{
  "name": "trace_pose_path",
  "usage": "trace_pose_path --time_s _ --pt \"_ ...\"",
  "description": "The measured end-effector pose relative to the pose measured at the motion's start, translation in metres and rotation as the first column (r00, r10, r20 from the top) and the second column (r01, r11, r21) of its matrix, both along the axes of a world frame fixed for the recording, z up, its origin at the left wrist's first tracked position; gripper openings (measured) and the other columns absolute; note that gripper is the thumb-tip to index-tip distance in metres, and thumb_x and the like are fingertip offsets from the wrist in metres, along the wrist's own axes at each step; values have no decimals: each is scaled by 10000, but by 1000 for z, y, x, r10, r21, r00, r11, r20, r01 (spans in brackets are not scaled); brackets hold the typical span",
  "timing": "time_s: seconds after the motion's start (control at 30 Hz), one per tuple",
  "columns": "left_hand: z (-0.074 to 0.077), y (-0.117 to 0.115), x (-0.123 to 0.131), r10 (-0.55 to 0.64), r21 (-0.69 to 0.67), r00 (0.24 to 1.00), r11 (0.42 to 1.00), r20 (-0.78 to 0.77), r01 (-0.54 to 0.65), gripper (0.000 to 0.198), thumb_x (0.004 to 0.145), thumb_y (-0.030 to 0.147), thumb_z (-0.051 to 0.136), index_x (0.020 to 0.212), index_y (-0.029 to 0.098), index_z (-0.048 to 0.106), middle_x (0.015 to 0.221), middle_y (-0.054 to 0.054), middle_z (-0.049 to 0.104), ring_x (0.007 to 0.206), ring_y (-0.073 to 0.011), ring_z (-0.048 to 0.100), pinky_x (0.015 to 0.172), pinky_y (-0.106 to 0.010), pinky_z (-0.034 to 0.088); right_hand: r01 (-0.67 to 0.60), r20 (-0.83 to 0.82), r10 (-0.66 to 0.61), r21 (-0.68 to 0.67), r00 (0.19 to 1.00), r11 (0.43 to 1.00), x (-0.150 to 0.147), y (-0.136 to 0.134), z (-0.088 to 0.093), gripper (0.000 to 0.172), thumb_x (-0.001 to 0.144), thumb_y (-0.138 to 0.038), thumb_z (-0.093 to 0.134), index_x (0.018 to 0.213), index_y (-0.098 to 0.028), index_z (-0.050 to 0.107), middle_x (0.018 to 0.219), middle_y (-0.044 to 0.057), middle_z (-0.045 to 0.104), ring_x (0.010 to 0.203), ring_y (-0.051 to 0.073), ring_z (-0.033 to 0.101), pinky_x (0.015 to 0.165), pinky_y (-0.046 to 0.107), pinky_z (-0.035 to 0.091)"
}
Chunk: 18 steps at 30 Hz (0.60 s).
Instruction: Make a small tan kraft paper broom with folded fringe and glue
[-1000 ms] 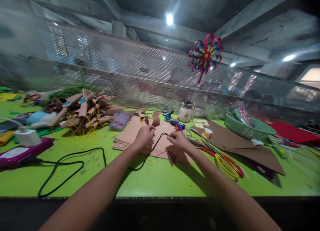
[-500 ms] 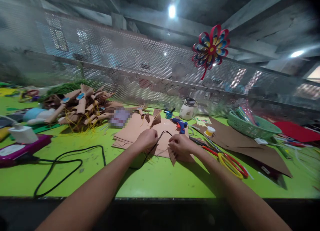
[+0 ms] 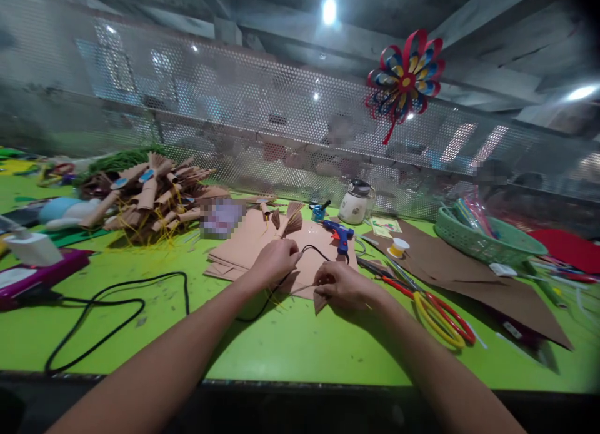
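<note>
My left hand (image 3: 277,260) is closed over the stem of a brown paper bundle with a pleated, fanned top (image 3: 291,217); the fingers hide its lower part. Thin yellow strands (image 3: 280,304) show below this hand. Fingers bent together, my right hand (image 3: 341,285) pinches a brown paper piece (image 3: 320,301) with a pointed lower end. From it a thin brown strip (image 3: 304,289) reaches toward my left hand. Under both hands lies a stack of brown paper sheets (image 3: 244,243). Just beyond my right hand, a blue glue gun (image 3: 341,232) rests on the sheets.
Left stand a pile of brown paper figures (image 3: 150,199) and a purple power strip (image 3: 70,271) with a looping black cord (image 3: 140,301). Right are red-and-yellow-handled scissors (image 3: 438,318), a thread spool (image 3: 398,247), dark paper (image 3: 469,282) and a green basket (image 3: 487,237). A white jar (image 3: 355,202) stands behind.
The view has shifted slightly. My right hand has turned a little, and the pointed paper in it shows less. My left hand keeps its grip beside the pleated top.
</note>
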State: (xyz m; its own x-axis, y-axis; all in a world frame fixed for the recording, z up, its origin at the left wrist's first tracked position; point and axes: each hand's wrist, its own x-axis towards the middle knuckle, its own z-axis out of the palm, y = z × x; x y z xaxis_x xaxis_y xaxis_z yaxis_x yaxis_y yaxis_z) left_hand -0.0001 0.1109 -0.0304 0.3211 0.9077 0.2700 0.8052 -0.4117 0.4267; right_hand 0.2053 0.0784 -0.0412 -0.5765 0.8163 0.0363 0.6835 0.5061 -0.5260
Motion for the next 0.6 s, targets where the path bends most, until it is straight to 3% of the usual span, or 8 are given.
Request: trace_pose_path --time_s 0.17,0.3,0.47,0.6 --pt "3 -8 10 -142 -12 986 990 89 144 281 812 336 480 793 152 691 768 -63 688 692 -165 579 623 -245 387 48 -125 -51 -22 991 999 4 -6 -3 145 779 -210 574 853 -141 679 825 56 679 737 147 593 660 236 446" --pt "2 -10 13 -192 -57 977 979 97 198 249 791 281 493 839 153 701 821 -59 704 740 -166 598 668 -237 412 -57 -144 32 -172 989 983 14 -4 7 162 746 -243 608 841 -135 685 783 43 680 701 141 586 655 237 452" --pt "-7 -10 12 -261 -65 964 964 -51 257 234 757 285 535 879 176 703 834 -62 700 744 -183 605 632 -252 405 -183 -161 137 -323 977 929 25 -6 19 205 741 -282 618 843 -121 692 772 37 665 683 128 565 633 223 445" --pt "-14 -18 18 -362 20 918 929 -160 370 210 774 270 533 852 173 703 816 -79 664 781 -194 585 651 -265 394 -164 -112 133 -338 985 927 25 -8 14 221 756 -286 592 859 -121 696 750 31 659 634 113 539 582 206 425"
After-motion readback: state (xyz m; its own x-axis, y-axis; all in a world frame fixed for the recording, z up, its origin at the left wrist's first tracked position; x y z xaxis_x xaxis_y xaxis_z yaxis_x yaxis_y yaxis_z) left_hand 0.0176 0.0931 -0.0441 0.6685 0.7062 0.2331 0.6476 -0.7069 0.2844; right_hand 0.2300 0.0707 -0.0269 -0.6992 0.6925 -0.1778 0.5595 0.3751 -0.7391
